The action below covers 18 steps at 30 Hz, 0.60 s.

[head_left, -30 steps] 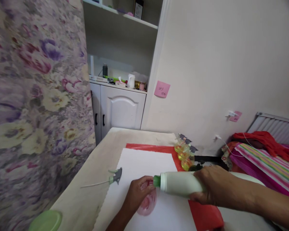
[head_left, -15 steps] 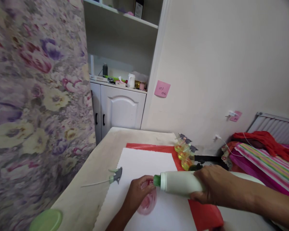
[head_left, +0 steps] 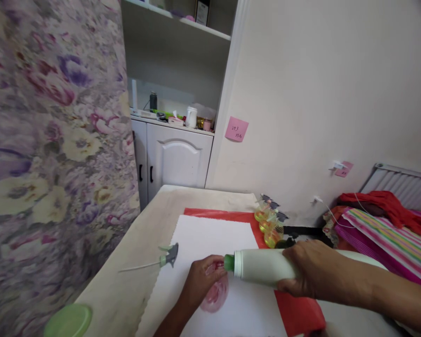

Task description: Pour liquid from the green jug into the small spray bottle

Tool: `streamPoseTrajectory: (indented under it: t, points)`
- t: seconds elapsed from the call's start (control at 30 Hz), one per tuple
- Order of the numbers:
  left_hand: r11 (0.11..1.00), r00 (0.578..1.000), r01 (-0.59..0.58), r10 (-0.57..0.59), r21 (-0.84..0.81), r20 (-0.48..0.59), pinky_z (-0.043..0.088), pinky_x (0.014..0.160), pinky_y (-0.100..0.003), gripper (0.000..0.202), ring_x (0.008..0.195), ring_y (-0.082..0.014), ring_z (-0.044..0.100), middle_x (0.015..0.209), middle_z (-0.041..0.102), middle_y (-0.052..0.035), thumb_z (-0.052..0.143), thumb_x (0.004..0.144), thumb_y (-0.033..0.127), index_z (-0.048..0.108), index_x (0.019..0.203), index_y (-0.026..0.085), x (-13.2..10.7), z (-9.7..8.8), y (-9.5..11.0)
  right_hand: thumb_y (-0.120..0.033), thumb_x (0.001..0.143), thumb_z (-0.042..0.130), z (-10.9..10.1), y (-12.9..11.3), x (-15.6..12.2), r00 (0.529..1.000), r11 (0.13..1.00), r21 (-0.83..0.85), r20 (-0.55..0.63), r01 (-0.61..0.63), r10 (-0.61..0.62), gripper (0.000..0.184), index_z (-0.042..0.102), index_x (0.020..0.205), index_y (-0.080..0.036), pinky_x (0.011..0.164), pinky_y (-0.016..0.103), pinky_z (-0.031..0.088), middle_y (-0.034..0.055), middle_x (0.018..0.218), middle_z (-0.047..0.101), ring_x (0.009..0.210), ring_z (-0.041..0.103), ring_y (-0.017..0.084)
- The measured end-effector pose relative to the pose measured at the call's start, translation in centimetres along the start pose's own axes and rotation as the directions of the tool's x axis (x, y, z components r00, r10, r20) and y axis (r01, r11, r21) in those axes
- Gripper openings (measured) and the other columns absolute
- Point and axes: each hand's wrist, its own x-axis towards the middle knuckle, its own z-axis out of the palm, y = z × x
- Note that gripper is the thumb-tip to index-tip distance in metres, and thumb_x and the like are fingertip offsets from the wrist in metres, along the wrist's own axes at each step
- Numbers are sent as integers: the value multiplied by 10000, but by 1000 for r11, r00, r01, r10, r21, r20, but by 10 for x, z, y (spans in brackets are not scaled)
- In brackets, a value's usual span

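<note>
My right hand (head_left: 310,274) grips a white bottle (head_left: 263,267) with a green neck, held sideways so the neck points left. Its mouth meets the top of a small clear pink bottle (head_left: 215,295) that my left hand (head_left: 201,283) holds upright on a white sheet (head_left: 214,238). The sheet lies over a red sheet (head_left: 298,316) on a pale table (head_left: 133,262). A grey and green spray head (head_left: 168,256) with its long dip tube lies on the table just left of my left hand.
Three small yellow spray bottles (head_left: 270,224) stand at the table's far side by the wall. A green lid (head_left: 68,320) sits at the near left corner. A floral curtain (head_left: 52,154) hangs left, a white cabinet (head_left: 171,157) behind, and striped and red cloth (head_left: 389,229) lies right.
</note>
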Motion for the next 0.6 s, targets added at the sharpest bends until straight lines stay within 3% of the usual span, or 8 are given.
streamPoseTrajectory:
  t: [0.6]
  points:
    - [1000, 1000, -5, 5, 2, -5, 483, 801, -290, 254, 878, -222, 679, 885, 776, -24, 687, 727, 228, 752, 972, 204, 0, 0, -3, -521, 728, 616, 6, 5, 2, 999, 1000, -11, -37, 3, -4, 328, 705, 787, -211, 539, 335, 386, 112, 748, 753, 674, 709, 327]
